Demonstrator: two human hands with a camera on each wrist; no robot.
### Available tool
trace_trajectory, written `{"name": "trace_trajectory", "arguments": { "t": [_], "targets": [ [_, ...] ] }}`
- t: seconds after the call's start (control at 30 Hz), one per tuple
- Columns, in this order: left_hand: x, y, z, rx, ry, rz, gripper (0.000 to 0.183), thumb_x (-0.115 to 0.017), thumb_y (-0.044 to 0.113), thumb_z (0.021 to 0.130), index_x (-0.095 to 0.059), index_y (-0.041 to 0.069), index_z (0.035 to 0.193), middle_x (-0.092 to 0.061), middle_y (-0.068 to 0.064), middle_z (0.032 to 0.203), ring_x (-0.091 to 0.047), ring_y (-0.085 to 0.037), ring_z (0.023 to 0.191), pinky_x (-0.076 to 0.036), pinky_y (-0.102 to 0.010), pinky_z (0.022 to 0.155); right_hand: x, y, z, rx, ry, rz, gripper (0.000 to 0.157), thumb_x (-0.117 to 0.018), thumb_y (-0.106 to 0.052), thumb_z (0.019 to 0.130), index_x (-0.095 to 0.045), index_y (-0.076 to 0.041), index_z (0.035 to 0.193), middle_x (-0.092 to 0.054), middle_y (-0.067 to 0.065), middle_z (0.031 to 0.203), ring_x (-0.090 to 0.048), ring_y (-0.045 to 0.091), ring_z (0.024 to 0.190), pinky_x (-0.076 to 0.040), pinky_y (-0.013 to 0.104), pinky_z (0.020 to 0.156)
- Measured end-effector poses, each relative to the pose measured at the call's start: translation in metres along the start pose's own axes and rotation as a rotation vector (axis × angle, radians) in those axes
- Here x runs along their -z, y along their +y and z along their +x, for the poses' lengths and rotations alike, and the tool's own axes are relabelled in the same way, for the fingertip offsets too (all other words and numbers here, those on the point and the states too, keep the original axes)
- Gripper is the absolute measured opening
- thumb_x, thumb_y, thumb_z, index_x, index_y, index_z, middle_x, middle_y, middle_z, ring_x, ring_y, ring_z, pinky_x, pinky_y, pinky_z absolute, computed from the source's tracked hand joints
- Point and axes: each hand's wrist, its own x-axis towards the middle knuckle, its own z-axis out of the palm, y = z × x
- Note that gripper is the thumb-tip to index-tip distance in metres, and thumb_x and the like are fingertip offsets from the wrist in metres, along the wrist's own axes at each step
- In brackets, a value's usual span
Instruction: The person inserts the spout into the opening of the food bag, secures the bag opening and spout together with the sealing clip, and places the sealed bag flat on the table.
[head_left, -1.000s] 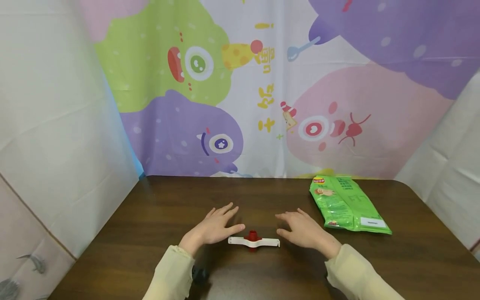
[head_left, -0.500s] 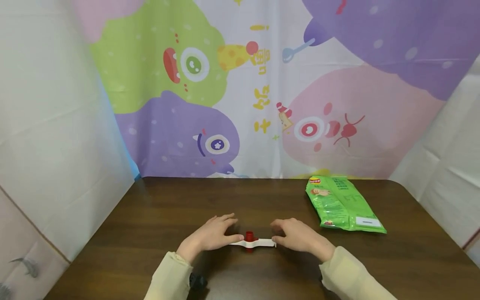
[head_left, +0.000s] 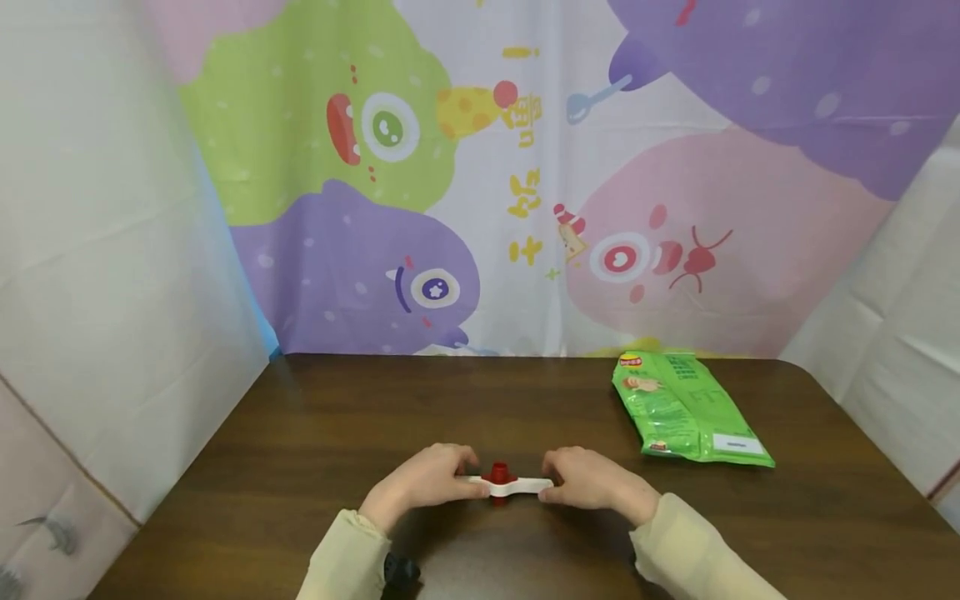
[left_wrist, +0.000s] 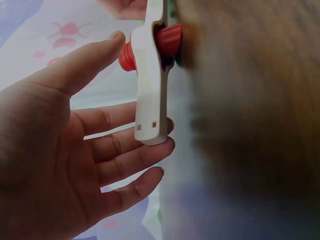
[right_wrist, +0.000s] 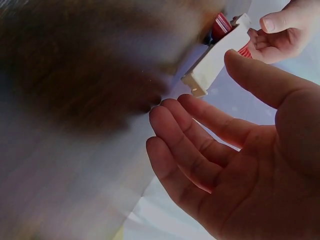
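A slim white bar with a red ribbed cylinder through its middle (head_left: 499, 476) is low over the brown table, between my two hands. My left hand (head_left: 422, 483) is at the bar's left half. In the left wrist view the bar (left_wrist: 151, 100) lies across my extended fingers (left_wrist: 131, 157), with the thumb close to the red cylinder (left_wrist: 169, 41). My right hand (head_left: 596, 481) is at the bar's right end. Its fingers are loosely bent in the right wrist view, with the thumb tip beside the bar (right_wrist: 212, 62) and the other fingertips just below its end.
A green snack bag (head_left: 693, 408) lies at the back right of the brown table (head_left: 360, 408). Behind the table hangs a curtain (head_left: 517, 317) with cartoon figures, and pale cloth covers the sides. A black device (head_left: 401, 571) sits under my left wrist.
Both hands have come down and inward to the white bar, their fingers bending from the straighter spread a second ago. The bar and the green bag stay in place.
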Motion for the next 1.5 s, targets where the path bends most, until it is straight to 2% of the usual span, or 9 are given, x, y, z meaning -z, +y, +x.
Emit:
{"name": "trace_trajectory", "arguments": {
  "t": [0.1, 0.23, 0.47, 0.67, 0.87, 1.0, 1.23, 1.37, 1.5],
  "targets": [
    [-0.004, -0.002, -0.001, -0.008, 0.001, 0.007, 0.042, -0.059, 0.048, 0.072, -0.059, 0.011, 0.09, -0.056, 0.009, 0.074, -0.048, -0.003, 0.062, -0.039, -0.02, 0.056, -0.003, -0.001, 0.002, 0.002, -0.001, -0.009, 0.023, -0.062, -0.032, 0.074, -0.056, -0.012, 0.082, -0.046, -0.007, 0.065, -0.043, 0.01, 0.06, -0.036, 0.026, 0.054],
    [-0.006, -0.002, -0.001, -0.015, 0.003, 0.012, 0.034, -0.062, 0.045, 0.071, -0.058, 0.013, 0.083, -0.051, 0.012, 0.065, -0.044, -0.003, 0.055, -0.037, -0.019, 0.051, -0.005, -0.001, 0.005, 0.0, -0.003, -0.009, 0.021, -0.062, -0.032, 0.074, -0.056, -0.013, 0.08, -0.046, -0.007, 0.065, -0.042, 0.01, 0.059, -0.035, 0.026, 0.053],
    [-0.01, 0.004, -0.003, 0.005, -0.043, 0.008, 0.024, -0.065, 0.034, 0.071, -0.058, 0.014, 0.082, -0.049, 0.012, 0.062, -0.039, -0.003, 0.052, -0.034, -0.019, 0.05, -0.011, -0.004, 0.005, -0.003, -0.006, -0.016, 0.015, -0.064, -0.024, 0.074, -0.052, -0.015, 0.071, -0.043, -0.005, 0.063, -0.04, 0.01, 0.057, -0.033, 0.025, 0.051],
    [-0.017, 0.007, -0.002, -0.021, -0.032, 0.033, 0.014, -0.067, 0.023, 0.071, -0.057, 0.014, 0.077, -0.046, 0.012, 0.058, -0.035, -0.002, 0.051, -0.033, -0.018, 0.049, -0.014, -0.003, 0.005, -0.017, -0.014, 0.003, 0.016, -0.064, -0.021, 0.074, -0.051, -0.014, 0.069, -0.044, -0.005, 0.063, -0.04, 0.01, 0.055, -0.034, 0.024, 0.05],
    [-0.023, 0.007, -0.001, -0.032, -0.017, 0.02, 0.012, -0.065, 0.021, 0.074, -0.054, 0.016, 0.07, -0.046, 0.013, 0.057, -0.035, -0.002, 0.049, -0.033, -0.017, 0.049, -0.018, 0.0, 0.002, -0.002, 0.026, 0.033, 0.014, -0.063, -0.017, 0.075, -0.051, -0.014, 0.07, -0.044, -0.006, 0.062, -0.04, 0.01, 0.054, -0.034, 0.025, 0.05],
    [-0.023, 0.007, 0.0, -0.036, 0.012, 0.0, 0.011, -0.062, 0.019, 0.076, -0.053, 0.014, 0.072, -0.045, 0.012, 0.057, -0.035, -0.002, 0.048, -0.032, -0.017, 0.046, -0.018, 0.001, 0.0, 0.001, 0.061, 0.091, 0.013, -0.06, -0.016, 0.078, -0.049, -0.012, 0.072, -0.045, -0.005, 0.06, -0.04, 0.01, 0.052, -0.034, 0.024, 0.049],
    [-0.017, 0.008, 0.003, -0.027, 0.021, -0.068, 0.006, -0.056, 0.016, 0.081, -0.051, 0.013, 0.081, -0.053, 0.011, 0.064, -0.042, -0.001, 0.052, -0.036, -0.018, 0.05, -0.017, -0.001, -0.003, -0.016, 0.082, 0.291, 0.008, -0.053, -0.006, 0.082, -0.048, -0.007, 0.076, -0.054, -0.001, 0.061, -0.049, 0.009, 0.049, -0.039, 0.024, 0.043],
    [-0.012, 0.01, 0.006, -0.025, 0.036, -0.082, 0.006, -0.055, 0.017, 0.083, -0.051, 0.013, 0.085, -0.053, 0.009, 0.064, -0.044, -0.002, 0.052, -0.037, -0.019, 0.05, -0.015, 0.0, -0.003, -0.009, 0.11, 0.283, 0.003, -0.051, -0.005, 0.083, -0.052, -0.005, 0.08, -0.055, -0.001, 0.06, -0.049, 0.008, 0.049, -0.038, 0.023, 0.043],
    [-0.009, 0.013, 0.009, -0.035, 0.072, -0.074, 0.011, -0.054, 0.023, 0.083, -0.053, 0.014, 0.088, -0.051, 0.01, 0.067, -0.042, -0.005, 0.054, -0.037, -0.02, 0.051, -0.012, 0.002, -0.004, -0.013, 0.142, 0.281, 0.007, -0.05, -0.007, 0.084, -0.055, -0.005, 0.08, -0.054, -0.002, 0.06, -0.05, 0.009, 0.051, -0.038, 0.022, 0.044]
  ]
}}
